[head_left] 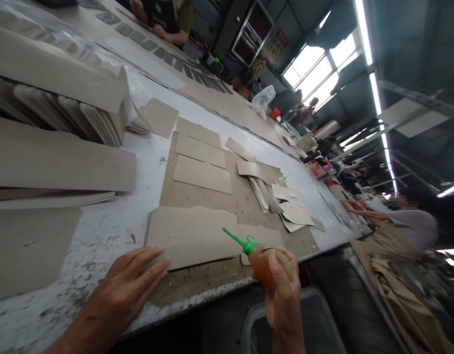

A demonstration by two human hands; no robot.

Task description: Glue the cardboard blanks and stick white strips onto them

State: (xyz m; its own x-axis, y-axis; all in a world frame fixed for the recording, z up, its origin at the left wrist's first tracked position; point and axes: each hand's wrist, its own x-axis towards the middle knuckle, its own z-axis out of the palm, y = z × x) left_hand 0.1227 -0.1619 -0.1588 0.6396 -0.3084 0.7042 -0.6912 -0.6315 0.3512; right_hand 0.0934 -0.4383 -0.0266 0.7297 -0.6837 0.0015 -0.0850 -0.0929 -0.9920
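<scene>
Clamping the right hand [284, 282] around an amber bottle [261, 265], aiming its green nozzle [248, 246] over the right part of a large beige panel [193, 236]. Resting the left hand [127, 280] on the panel's near left corner, fingers outstretched and unclenched. Facing smaller panels [202, 175] farther back on the counter's [140, 221] brown board [193, 283].

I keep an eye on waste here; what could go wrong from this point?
The bottle in the right hand has its green nozzle aimed across the panel by the left hand, so liquid might drip there. The overlapping pale pieces farther right could slide apart if nudged.
</scene>
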